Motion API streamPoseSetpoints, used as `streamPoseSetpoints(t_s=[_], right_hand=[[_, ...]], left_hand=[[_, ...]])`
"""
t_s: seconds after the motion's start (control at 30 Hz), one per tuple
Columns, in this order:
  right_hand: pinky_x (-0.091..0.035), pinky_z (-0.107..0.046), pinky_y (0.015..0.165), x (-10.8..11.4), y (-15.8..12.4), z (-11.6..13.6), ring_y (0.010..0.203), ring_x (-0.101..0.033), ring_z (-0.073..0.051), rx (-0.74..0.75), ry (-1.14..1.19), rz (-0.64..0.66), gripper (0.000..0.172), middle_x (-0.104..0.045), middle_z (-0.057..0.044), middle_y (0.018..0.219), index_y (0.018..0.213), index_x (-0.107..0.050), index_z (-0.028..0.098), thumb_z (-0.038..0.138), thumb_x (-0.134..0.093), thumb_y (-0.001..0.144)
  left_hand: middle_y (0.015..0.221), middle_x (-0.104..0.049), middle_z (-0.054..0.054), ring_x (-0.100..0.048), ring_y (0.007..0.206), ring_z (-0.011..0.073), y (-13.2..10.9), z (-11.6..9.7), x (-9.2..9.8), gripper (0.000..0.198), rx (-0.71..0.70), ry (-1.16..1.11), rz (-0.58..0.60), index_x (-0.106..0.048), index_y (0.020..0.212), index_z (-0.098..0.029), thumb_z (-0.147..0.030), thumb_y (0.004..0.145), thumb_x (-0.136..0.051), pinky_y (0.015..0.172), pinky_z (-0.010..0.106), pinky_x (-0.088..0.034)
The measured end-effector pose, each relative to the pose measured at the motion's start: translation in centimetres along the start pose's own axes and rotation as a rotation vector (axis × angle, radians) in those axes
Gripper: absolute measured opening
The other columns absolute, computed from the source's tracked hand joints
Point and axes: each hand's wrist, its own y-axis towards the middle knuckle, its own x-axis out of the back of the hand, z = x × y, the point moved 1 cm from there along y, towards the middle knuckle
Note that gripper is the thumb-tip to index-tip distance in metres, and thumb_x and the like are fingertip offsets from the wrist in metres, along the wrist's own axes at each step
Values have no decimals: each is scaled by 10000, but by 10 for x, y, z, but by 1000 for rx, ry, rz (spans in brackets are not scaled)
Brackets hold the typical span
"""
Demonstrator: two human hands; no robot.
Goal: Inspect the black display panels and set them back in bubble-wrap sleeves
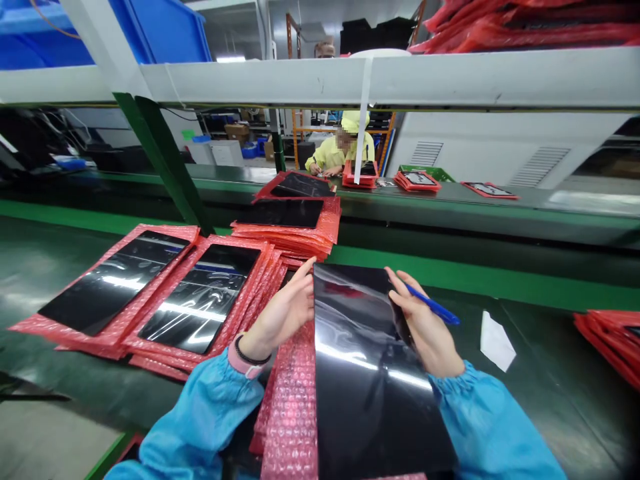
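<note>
A glossy black panel (367, 373) stands tilted between my two hands, light streaks reflecting across its film. Along its left edge lies my left hand (287, 310), fingers pressed to the side. My right hand (425, 323) grips the right edge near the top and also has a blue pen (434, 305) between its fingers. Beneath the panel and to its left is pink bubble wrap (290, 407). Two more black panels (117, 280) (203, 297) rest on pink bubble-wrap sleeves at the left.
Behind my left hand rises a stack of wrapped panels (285, 230). White paper (497, 340) lies at the right, red packages (613, 340) at the far right. A green post (160, 160) and white beam (300, 83) cross ahead. A person in yellow (333, 153) sits opposite.
</note>
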Motion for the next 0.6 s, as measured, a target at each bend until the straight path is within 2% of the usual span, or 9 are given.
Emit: streamPoseSetpoints(t_s=[0.07,0.13,0.2,0.27,0.33,0.47,0.53,0.6], right_hand=[[-377,-405,1093,-1,1,-18,1369,-432,-255,16,-4,7,391,-634,-36,1327,975,-601,273,235,-762,621],[-368,-444,1094,-4,0,-36,1353,-453,-271,34,-17,24,363,-643,-50,1312,966,-592,268,249,-747,639],[-369,-462,1091,-8,-4,-52,1322,-492,-278,51,-37,63,343,-664,-58,1277,970,-588,265,260,-735,660],[-360,-464,1098,-13,-10,-62,1313,-503,-274,72,-68,112,324,-670,-61,1261,974,-583,268,275,-728,685],[-346,-460,1110,-15,-18,-63,1322,-493,-267,97,-112,161,304,-653,-64,1284,992,-578,273,308,-719,726],[-375,-461,1092,-5,-26,-46,1271,-545,-283,167,-253,226,330,-654,-92,1270,1081,-596,261,354,-708,785],[-358,-450,1106,10,-20,-38,1280,-534,-281,240,-317,183,355,-635,-97,1294,1100,-590,257,374,-710,788],[-291,-441,1148,30,-8,-36,1332,-476,-265,321,-362,78,376,-588,-94,1351,1093,-565,258,423,-701,784]], left_hand=[[1031,-628,27,-620,802,119,-9,3,25,576,-23,153,-161,-398,1386,-292,-293,850,-608,717,242,-493],[1112,-599,47,-610,933,152,-21,8,50,555,-87,423,-301,-417,1329,-265,-327,821,-632,770,277,-505],[977,-590,24,-595,808,139,-32,16,71,480,-95,570,-366,-510,1152,-208,-318,732,-714,673,255,-495],[808,-566,-16,-550,619,112,-39,25,86,423,-46,638,-371,-545,984,-174,-331,658,-764,548,242,-454],[693,-544,-37,-518,513,104,-44,34,94,409,31,677,-342,-546,875,-161,-393,627,-774,481,246,-428],[571,-512,-67,-506,435,106,-43,45,103,455,141,699,-307,-502,817,-180,-523,625,-730,437,239,-416],[521,-493,-79,-471,393,96,-41,46,107,466,174,711,-301,-490,803,-186,-548,619,-718,406,223,-380],[490,-481,-72,-443,377,88,-38,45,108,447,204,729,-276,-501,748,-180,-546,614,-720,382,209,-335]])
